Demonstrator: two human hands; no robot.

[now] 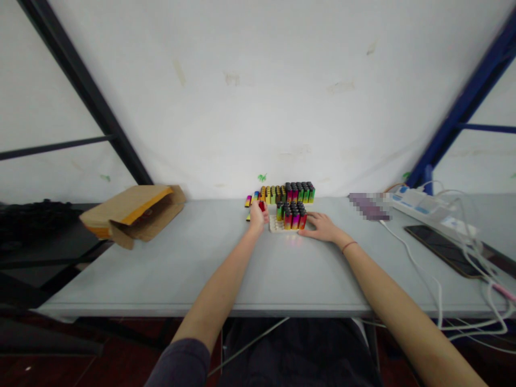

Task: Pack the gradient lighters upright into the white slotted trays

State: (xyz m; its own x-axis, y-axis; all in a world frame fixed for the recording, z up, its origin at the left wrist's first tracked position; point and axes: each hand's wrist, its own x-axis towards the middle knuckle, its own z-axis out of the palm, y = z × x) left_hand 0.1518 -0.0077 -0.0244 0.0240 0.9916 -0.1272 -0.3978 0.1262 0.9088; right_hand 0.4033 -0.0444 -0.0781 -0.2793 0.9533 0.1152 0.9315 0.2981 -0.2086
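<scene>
My left hand is closed around a red lighter, just left of a white tray. Several lighters with black tops and green, pink and red bodies stand upright in the tray's middle and right, while empty holes show at its left. At the tray's right end rests my right hand, its fingers spread and the thumb by the front corner. Loose lighters lie beyond my left hand, partly hidden by it.
Behind the tray, yellow lighters and multicoloured lighters stand in rows by the wall. An opened cardboard box lies at the left. On the right are a phone, a power strip, white cables and a blurred-out purple item.
</scene>
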